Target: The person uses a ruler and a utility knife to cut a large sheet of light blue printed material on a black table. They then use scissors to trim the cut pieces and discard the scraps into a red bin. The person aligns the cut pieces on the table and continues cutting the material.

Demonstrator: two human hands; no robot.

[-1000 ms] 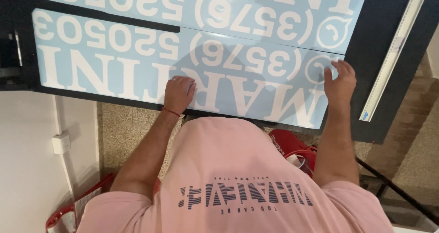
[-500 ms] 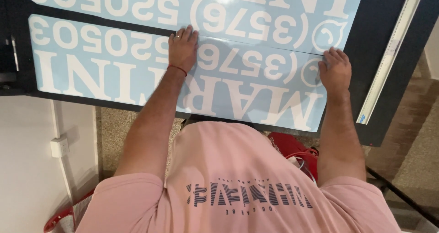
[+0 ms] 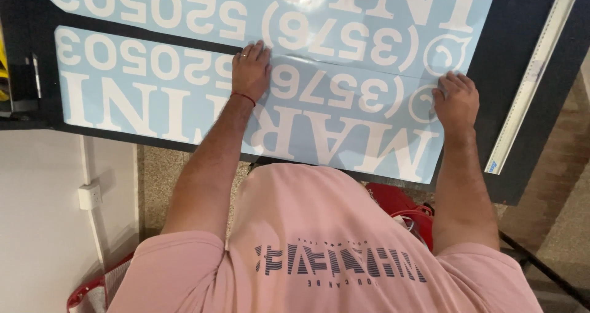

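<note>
Two light blue vinyl sheets with large white letters and numerals lie on a black table [image 3: 516, 55]. My left hand [image 3: 251, 70], with a ring and a red thread at the wrist, presses flat on the far edge of the near sheet [image 3: 153, 98], where it meets the far sheet [image 3: 184, 5]. My right hand [image 3: 456, 101] rests palm down on the near sheet's far right corner, fingers slightly bent over a round white symbol. Neither hand lifts the sheet. A slight ripple runs across the sheet between the two hands.
A long white ruler [image 3: 531, 73] lies along the table's right side. A black device [image 3: 18, 85] sits at the table's left end. Under the table edge are a red basket [image 3: 399, 205] and a speckled floor. A white wall with a socket [image 3: 90, 196] is at left.
My left hand slid from the near sheet's lower part up to its far edge. My right hand shifted slightly along the right corner. The sheets stay in place.
</note>
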